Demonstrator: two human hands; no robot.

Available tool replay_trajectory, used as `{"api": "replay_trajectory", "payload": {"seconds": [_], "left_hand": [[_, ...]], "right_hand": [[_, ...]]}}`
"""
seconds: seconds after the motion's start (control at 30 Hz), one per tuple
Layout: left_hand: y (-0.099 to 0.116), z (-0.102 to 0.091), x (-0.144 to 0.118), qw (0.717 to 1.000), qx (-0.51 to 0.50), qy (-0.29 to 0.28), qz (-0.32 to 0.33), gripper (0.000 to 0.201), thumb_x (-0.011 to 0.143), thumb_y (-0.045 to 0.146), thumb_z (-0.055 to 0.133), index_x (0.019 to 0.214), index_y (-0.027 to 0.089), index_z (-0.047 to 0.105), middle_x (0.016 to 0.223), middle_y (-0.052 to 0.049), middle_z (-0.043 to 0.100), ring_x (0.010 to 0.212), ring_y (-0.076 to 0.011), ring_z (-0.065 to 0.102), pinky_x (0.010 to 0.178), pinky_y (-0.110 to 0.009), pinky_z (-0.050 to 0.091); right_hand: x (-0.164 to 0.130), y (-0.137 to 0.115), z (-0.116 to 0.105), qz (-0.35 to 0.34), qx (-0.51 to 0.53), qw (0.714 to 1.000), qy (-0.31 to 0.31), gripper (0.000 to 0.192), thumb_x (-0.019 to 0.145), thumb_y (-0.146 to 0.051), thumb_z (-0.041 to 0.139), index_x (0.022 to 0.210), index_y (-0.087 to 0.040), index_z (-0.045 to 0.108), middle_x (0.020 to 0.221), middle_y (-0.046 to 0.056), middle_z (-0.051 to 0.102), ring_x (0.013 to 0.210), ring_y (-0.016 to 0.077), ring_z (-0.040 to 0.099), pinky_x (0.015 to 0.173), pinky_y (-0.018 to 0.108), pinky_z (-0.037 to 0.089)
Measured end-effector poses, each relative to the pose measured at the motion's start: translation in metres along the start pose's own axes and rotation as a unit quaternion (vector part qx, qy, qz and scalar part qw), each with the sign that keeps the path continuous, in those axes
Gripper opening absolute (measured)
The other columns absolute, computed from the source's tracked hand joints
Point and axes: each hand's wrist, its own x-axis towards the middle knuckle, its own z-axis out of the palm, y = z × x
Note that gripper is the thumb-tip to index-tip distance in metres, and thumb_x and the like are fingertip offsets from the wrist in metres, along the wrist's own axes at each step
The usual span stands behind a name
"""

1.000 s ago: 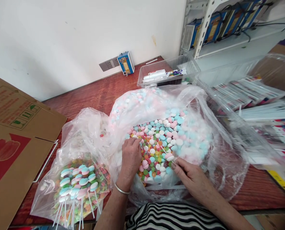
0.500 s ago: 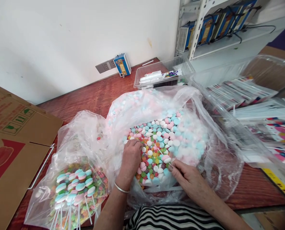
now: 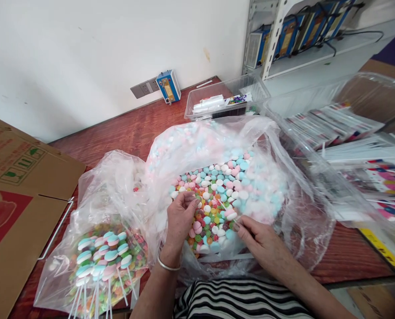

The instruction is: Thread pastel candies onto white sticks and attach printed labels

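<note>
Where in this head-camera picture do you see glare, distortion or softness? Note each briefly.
Head view: daylight glares off the crumpled clear bag around the loose candies, hazing those beneath the film; wide-angle distortion slants the shelf upright; the packets at right are smeared behind shiny plastic; the left hand and right hand are evenly lit, with faint shadows.

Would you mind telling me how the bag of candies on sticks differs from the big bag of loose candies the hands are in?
The small bag holds assembled candies with white sticks poking out towards the person; the big bag holds loose pieces, mostly without sticks. The small bag lies untouched at the left; the big bag sits in the middle, with the left hand and right hand in its mouth. Both are clear plastic with pastel sweets.
</note>
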Motion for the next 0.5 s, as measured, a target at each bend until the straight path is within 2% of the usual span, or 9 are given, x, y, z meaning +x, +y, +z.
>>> {"api": "replay_trajectory", "payload": {"seconds": [0.07, 0.17, 0.27, 0.4, 0.5], "left_hand": [[0.002, -0.004, 0.0, 0.993, 0.092, 0.008, 0.071, 0.017, 0.082, 0.025, 0.066, 0.098, 0.02, 0.066, 0.09, -0.003, 0.07, 0.078, -0.0156, 0.065, 0.072, -0.029, 0.052], [0.007, -0.006, -0.006, 0.964, 0.2, -0.067, 0.162, 0.01, 0.085, 0.018, 0.06, 0.088, 0.022, 0.068, 0.091, -0.003, 0.069, 0.085, -0.0174, 0.063, 0.079, -0.031, 0.049], [0.008, -0.002, -0.012, 0.937, 0.248, -0.126, 0.212, 0.013, 0.088, 0.016, 0.057, 0.085, 0.021, 0.068, 0.09, -0.004, 0.068, 0.093, -0.0199, 0.061, 0.083, -0.032, 0.048], [0.006, 0.006, -0.016, 0.924, 0.282, -0.129, 0.225, 0.016, 0.089, 0.015, 0.053, 0.08, 0.02, 0.066, 0.089, -0.006, 0.066, 0.092, -0.0211, 0.06, 0.083, -0.034, 0.047], [0.006, 0.008, -0.016, 0.959, 0.204, -0.1, 0.17, 0.012, 0.087, 0.018, 0.056, 0.08, 0.02, 0.065, 0.083, -0.003, 0.066, 0.083, -0.0185, 0.061, 0.076, -0.031, 0.048]], "right_hand": [[0.0, 0.002, -0.003, 0.007, -0.001, 1.0, 0.01, 0.03, 0.097, -0.034, 0.041, 0.071, -0.022, 0.051, 0.065, -0.003, 0.058, 0.059, 0.0153, 0.052, 0.055, 0.025, 0.037], [0.0, 0.004, -0.005, 0.012, -0.002, 1.0, 0.013, 0.03, 0.096, -0.034, 0.042, 0.069, -0.022, 0.05, 0.064, -0.003, 0.058, 0.058, 0.0154, 0.051, 0.055, 0.026, 0.038], [0.0, 0.005, -0.004, 0.012, -0.005, 1.0, 0.008, 0.03, 0.096, -0.035, 0.042, 0.069, -0.023, 0.049, 0.063, -0.003, 0.057, 0.057, 0.0154, 0.051, 0.054, 0.026, 0.037], [-0.002, 0.004, -0.002, 0.004, -0.003, 1.0, -0.002, 0.031, 0.097, -0.034, 0.041, 0.069, -0.022, 0.047, 0.062, -0.004, 0.054, 0.057, 0.0148, 0.05, 0.054, 0.025, 0.036], [-0.005, 0.002, 0.001, 0.003, -0.011, 1.0, -0.023, 0.031, 0.096, -0.032, 0.042, 0.067, -0.022, 0.046, 0.062, -0.004, 0.053, 0.057, 0.0146, 0.05, 0.054, 0.025, 0.033]]}}
